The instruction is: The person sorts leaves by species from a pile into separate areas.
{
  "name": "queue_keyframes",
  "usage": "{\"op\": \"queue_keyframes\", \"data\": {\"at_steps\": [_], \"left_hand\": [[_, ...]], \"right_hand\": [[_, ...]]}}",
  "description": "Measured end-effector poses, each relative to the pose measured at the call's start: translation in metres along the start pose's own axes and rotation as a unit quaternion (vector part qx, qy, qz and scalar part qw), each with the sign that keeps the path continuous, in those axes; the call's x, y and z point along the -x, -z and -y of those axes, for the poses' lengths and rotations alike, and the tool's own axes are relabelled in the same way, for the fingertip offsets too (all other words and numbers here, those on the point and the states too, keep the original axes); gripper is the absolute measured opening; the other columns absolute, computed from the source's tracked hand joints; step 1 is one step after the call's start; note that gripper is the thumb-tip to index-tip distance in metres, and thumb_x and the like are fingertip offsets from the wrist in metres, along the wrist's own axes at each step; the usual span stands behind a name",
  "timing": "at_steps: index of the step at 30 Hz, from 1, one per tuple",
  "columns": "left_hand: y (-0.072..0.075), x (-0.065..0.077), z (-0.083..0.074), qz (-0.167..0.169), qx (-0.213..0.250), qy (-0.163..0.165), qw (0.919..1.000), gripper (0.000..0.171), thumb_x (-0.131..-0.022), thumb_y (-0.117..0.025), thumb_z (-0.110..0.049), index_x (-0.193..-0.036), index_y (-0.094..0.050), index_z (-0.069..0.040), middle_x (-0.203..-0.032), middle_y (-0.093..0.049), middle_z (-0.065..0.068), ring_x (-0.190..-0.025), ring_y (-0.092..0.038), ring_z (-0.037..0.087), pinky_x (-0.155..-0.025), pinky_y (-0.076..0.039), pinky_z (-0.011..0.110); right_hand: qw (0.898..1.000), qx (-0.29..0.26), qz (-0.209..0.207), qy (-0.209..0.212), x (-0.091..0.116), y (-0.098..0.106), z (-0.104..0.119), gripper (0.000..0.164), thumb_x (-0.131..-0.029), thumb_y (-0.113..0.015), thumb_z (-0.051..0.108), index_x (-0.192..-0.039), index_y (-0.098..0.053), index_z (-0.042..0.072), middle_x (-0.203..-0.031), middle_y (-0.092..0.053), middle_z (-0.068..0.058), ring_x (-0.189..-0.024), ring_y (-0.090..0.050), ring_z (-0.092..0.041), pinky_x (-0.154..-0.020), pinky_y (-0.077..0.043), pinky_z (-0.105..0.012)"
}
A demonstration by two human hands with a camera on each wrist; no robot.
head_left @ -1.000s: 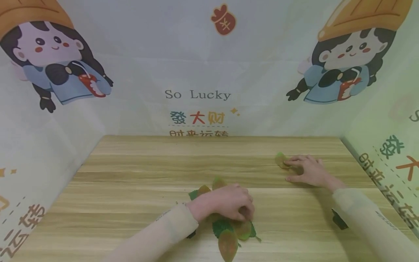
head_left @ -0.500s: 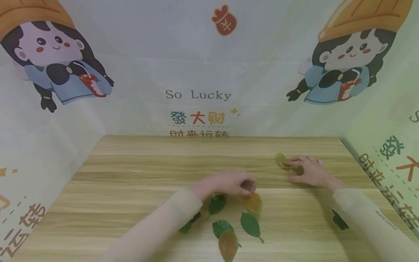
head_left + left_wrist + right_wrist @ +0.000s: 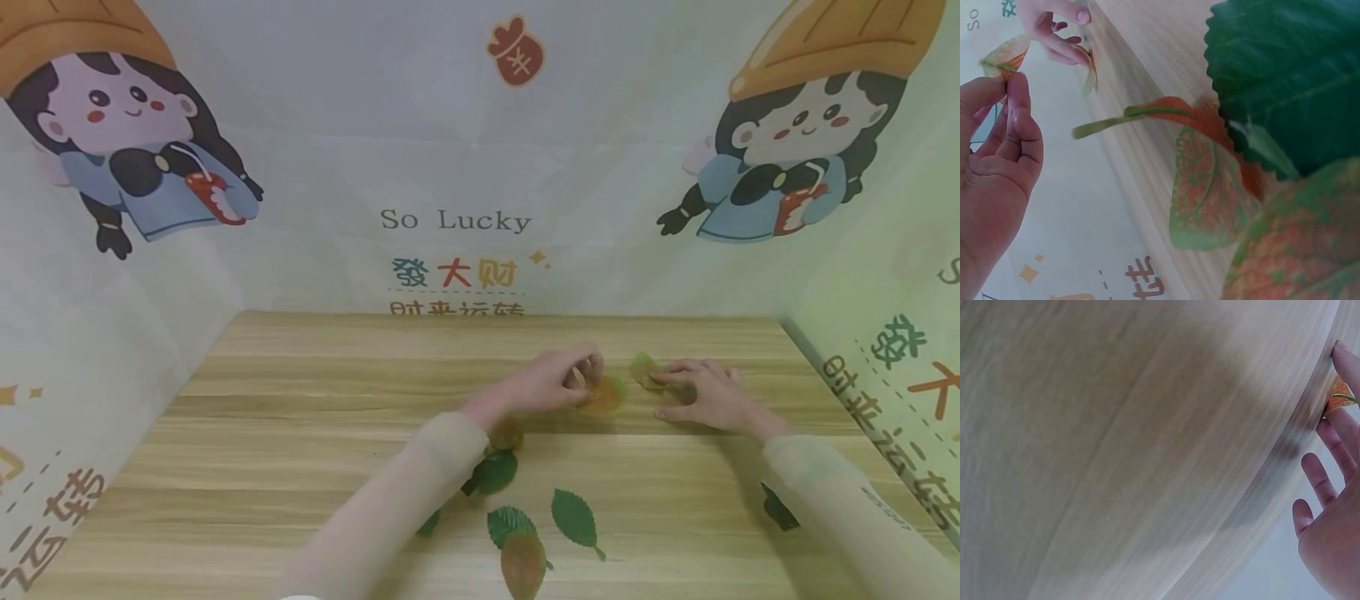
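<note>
My left hand pinches an orange-and-green artificial leaf between thumb and fingertips, over the back of the table. In the left wrist view that leaf stands up from the fingertips. My right hand rests farther right, its fingers spread and fairly straight, fingertips on another orange-green leaf. The right wrist view shows part of this leaf behind the index finger, the rest hidden. Below the left hand lie green leaves, and an orange leaf overlaps one green leaf.
Beside the left sleeve lie a green leaf and a brownish-orange leaf; another green leaf is mostly hidden by the sleeve. The wooden table meets a printed cloth backdrop at the back and sides.
My left hand has picked up an orange-green leaf from the group in front and carried it back and right, closer to the right hand. The right hand has stayed in place.
</note>
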State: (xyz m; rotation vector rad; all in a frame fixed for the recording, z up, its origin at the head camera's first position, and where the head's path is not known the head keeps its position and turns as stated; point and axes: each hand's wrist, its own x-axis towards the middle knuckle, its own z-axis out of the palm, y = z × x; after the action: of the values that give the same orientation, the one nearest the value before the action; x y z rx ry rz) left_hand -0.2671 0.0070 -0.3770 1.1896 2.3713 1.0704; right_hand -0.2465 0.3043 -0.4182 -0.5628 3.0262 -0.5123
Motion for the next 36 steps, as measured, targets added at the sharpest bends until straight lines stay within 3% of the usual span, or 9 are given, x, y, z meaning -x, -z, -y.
{"op": "queue_keyframes", "data": {"at_steps": [6,14,21,28,36], "left_hand": [[-0.002,-0.009,0.006,-0.011,-0.002,0.011,0.9999,0.021,-0.094,-0.064,-0.006,-0.115,-0.062,-0.009,-0.115,-0.066,0.008,-0.09,-0.068,0.011,-0.075,-0.055,0.015],[-0.003,-0.019,0.019,-0.026,0.01,0.038,0.9989,0.031,-0.096,-0.063,-0.01,-0.127,-0.061,-0.011,-0.131,-0.064,0.007,-0.116,-0.063,0.022,-0.095,-0.053,0.023],[-0.009,-0.023,0.034,0.001,0.005,0.081,0.9967,0.037,-0.097,-0.06,-0.009,-0.134,-0.059,-0.015,-0.143,-0.056,0.005,-0.131,-0.054,0.024,-0.107,-0.049,0.034],[-0.009,-0.026,0.041,0.029,-0.074,0.086,0.9931,0.051,-0.096,-0.056,-0.003,-0.145,-0.049,-0.014,-0.153,-0.046,0.008,-0.144,-0.04,0.026,-0.121,-0.032,0.04],[-0.009,-0.027,0.046,0.052,-0.162,0.089,0.9815,0.052,-0.096,-0.058,-0.007,-0.145,-0.05,-0.019,-0.155,-0.044,0.005,-0.146,-0.037,0.024,-0.125,-0.025,0.039]], "right_hand": [[1.0,0.003,-0.001,0.0,0.0,-0.002,-0.001,0.067,-0.082,-0.074,0.052,-0.135,-0.06,0.013,-0.144,-0.051,-0.02,-0.125,-0.044,-0.045,-0.081,-0.029,-0.046],[1.0,0.004,-0.003,-0.002,-0.001,-0.001,-0.002,0.067,-0.081,-0.074,0.052,-0.134,-0.061,0.012,-0.143,-0.052,-0.02,-0.125,-0.043,-0.046,-0.083,-0.03,-0.049],[1.0,0.002,-0.001,0.001,-0.001,-0.002,-0.002,0.067,-0.082,-0.074,0.051,-0.134,-0.061,0.012,-0.143,-0.052,-0.021,-0.125,-0.044,-0.046,-0.083,-0.031,-0.049],[1.0,-0.001,-0.005,0.003,0.0,-0.001,-0.001,0.066,-0.082,-0.074,0.05,-0.134,-0.061,0.011,-0.142,-0.052,-0.02,-0.125,-0.044,-0.047,-0.083,-0.033,-0.049],[1.0,0.0,-0.003,0.001,0.0,-0.002,-0.001,0.067,-0.082,-0.074,0.051,-0.135,-0.06,0.012,-0.143,-0.051,-0.02,-0.126,-0.043,-0.046,-0.084,-0.032,-0.049]]}}
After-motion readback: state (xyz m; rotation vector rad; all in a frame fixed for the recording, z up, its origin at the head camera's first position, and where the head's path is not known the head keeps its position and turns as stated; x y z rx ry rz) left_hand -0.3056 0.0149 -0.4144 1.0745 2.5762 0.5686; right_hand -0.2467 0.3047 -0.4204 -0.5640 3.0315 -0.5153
